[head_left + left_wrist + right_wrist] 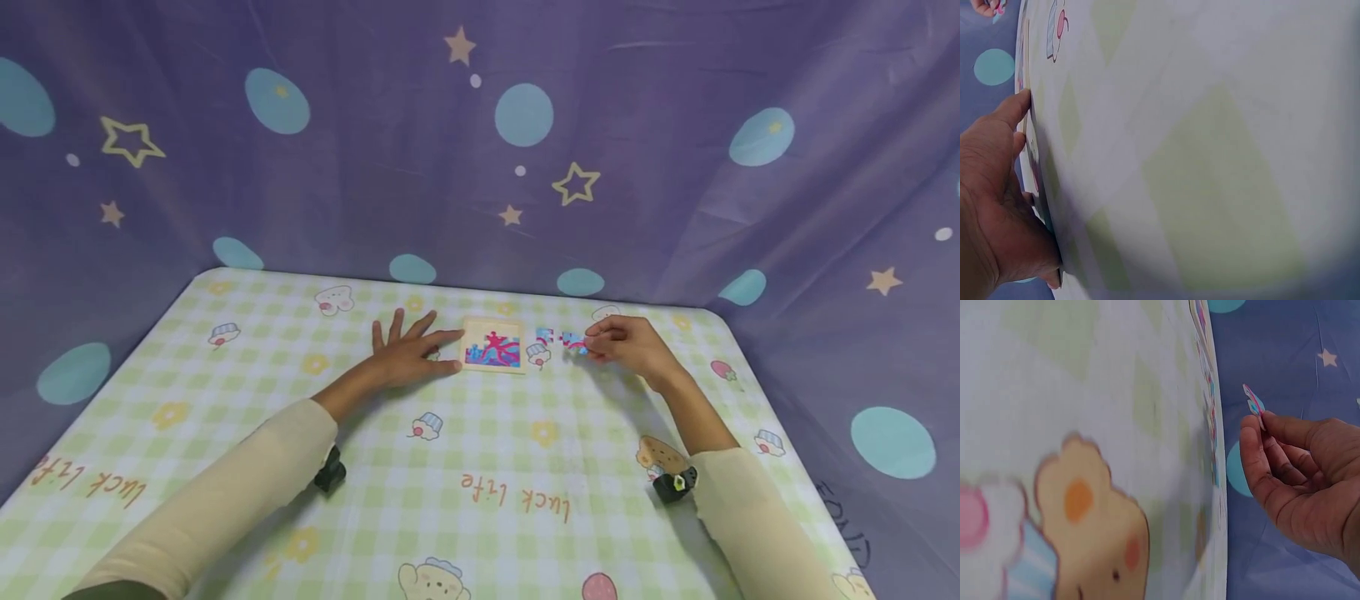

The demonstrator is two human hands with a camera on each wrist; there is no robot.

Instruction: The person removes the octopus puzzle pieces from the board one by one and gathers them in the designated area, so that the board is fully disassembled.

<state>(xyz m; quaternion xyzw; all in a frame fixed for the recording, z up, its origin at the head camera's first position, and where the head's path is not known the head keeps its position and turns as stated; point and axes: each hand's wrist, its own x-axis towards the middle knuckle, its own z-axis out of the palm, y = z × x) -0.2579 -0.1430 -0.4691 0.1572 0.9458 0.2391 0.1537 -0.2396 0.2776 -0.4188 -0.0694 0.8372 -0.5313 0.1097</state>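
Observation:
A small wooden puzzle tray [491, 322] lies towards the back of the table, partly filled with pink, blue and purple jigsaw pieces; its upper left shows bare wood. My left hand [408, 354] rests flat on the cloth with fingers spread, its thumb and index finger touching the tray's left edge. Above the table, to the right of the tray, my right hand [630, 343] pinches a jigsaw piece [1254, 402] between thumb and index finger. Loose jigsaw pieces [544, 336] lie between the tray and that hand, some partly hidden by it.
A green-and-white checked cloth [480, 450] with cartoon prints covers the table. Purple curtain [420, 167] with stars and dots hangs close behind the far edge and along both sides. Dark wrist cameras [330, 472] sit at both sleeve cuffs.

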